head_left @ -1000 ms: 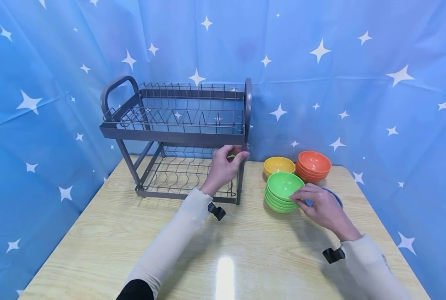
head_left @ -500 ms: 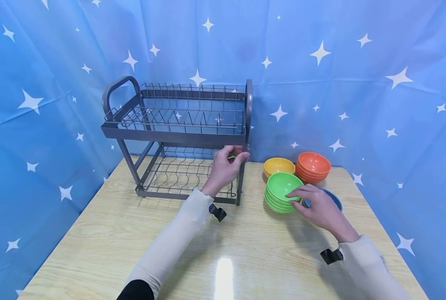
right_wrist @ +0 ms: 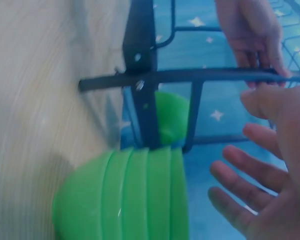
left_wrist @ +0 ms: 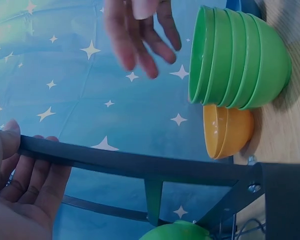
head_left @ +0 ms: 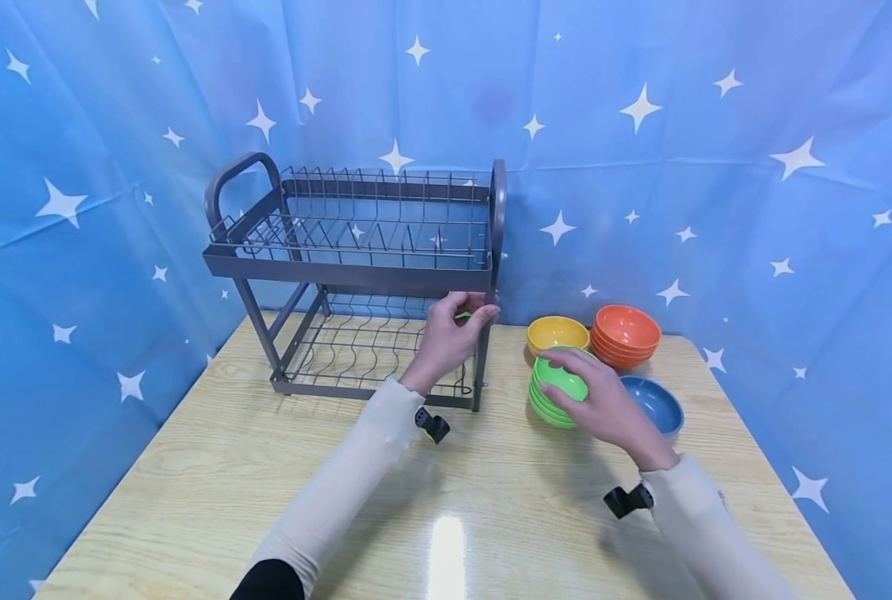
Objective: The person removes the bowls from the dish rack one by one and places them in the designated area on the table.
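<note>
My left hand (head_left: 446,340) grips the right front post of a dark two-tier dish rack (head_left: 348,275), thumb on one side and fingers on the other in the left wrist view. Over a stack of green bowls (head_left: 551,410) hovers my right hand (head_left: 603,404), its fingers spread and holding nothing. Both wrist views show that hand apart from the stack. Behind the rack's post, at the right end of the lower tier, sits another green bowl (right_wrist: 171,117), mostly hidden by the left hand in the head view.
Yellow bowls (head_left: 558,332) stand behind the green stack, with orange bowls (head_left: 626,333) to their right. A blue bowl (head_left: 652,404) lies right of the green stack. The wooden table (head_left: 341,500) meets a blue star-patterned curtain (head_left: 588,167) at the back.
My right hand has moved left and up from the right rim of the green stack to above it, uncovering the blue bowl. My left hand stays on the rack's post.
</note>
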Demonstrator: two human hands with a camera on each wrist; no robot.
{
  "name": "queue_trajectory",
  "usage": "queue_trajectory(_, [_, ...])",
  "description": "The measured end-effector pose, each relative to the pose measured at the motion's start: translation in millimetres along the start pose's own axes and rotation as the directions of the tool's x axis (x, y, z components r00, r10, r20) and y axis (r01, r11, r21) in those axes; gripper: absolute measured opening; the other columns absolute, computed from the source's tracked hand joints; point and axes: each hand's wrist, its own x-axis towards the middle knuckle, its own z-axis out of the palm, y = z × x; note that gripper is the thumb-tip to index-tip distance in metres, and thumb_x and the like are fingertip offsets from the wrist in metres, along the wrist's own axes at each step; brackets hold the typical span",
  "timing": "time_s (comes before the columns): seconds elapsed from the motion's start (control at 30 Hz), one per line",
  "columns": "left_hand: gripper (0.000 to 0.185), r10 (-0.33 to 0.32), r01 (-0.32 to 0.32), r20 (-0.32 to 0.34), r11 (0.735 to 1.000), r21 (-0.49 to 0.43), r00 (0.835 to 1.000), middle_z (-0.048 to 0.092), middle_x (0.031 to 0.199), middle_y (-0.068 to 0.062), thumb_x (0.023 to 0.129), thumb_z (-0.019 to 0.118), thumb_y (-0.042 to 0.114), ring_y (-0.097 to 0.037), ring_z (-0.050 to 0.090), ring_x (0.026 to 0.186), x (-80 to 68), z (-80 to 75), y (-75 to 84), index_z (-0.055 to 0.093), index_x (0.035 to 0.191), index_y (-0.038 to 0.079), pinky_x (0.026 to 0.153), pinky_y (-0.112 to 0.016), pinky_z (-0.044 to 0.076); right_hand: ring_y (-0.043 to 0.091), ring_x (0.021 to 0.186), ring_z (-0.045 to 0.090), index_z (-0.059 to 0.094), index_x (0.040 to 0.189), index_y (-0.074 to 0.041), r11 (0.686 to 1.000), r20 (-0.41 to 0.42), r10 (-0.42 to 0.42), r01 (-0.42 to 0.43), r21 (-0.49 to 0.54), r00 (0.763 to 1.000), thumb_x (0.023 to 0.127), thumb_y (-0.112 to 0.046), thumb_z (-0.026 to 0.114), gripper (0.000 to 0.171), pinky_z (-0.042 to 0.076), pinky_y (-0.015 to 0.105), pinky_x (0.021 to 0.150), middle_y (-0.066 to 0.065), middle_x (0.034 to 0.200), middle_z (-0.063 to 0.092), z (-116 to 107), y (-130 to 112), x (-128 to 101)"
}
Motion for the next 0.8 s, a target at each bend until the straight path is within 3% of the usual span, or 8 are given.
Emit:
queue_trajectory(0.23, [0.036,-0.013,0.010,0.035,0.995,0.097,0.999,0.073,0.113,-0.003,0.100,0.065,0.041,-0.017,0.068,0.109,2.8,-7.9,2.9,0.071,0.120,0.011,0.099,-0.033,0.059,0.028,0.125,0.063,0.050,0.150,-0.018,0.988,-0.011,0.045,-0.042,0.146,0.999,0.097,-0.031,0.072,0.059,0.052,0.052,0.108,0.007,0.148,0.057,6.7,-21.9,22.9])
queue_trajectory(0.53, [0.038,0.048,-0.063,0.082,0.980,0.190,0.995,0.072,0.123,-0.007,0.100,0.066,0.039,-0.023,0.065,0.118,6.3,-34.3,-9.0,0.071,0.126,0.012,0.100,-0.040,0.058,0.027,0.130,0.059,0.046,0.153,-0.023,0.962,-0.001,0.078,-0.075,0.263,0.997,0.099,-0.035,0.070,0.060,0.050,0.051,0.112,0.004,0.150,0.055,12.8,-40.6,45.8])
queue_trajectory(0.67, [0.044,0.012,-0.028,0.069,0.970,0.243,0.998,0.068,0.130,-0.010,0.098,0.068,0.043,-0.028,0.062,0.125,9.7,-45.3,-17.4,0.068,0.129,0.011,0.107,-0.044,0.054,0.028,0.134,0.057,0.044,0.154,-0.026,0.950,-0.005,0.087,-0.081,0.302,0.996,0.100,-0.035,0.068,0.060,0.047,0.052,0.114,0.005,0.154,0.052,12.7,-48.0,54.5])
queue_trajectory(0.8, [0.053,-0.085,0.066,0.049,0.950,0.304,0.995,0.062,0.140,-0.012,0.097,0.069,0.046,-0.032,0.056,0.133,11.7,-52.0,-28.1,0.063,0.137,0.012,0.111,-0.048,0.050,0.029,0.136,0.056,0.042,0.155,-0.026,0.935,-0.014,0.110,-0.098,0.342,0.994,0.101,-0.035,0.067,0.061,0.046,0.051,0.116,0.005,0.155,0.052,12.9,-56.2,62.9])
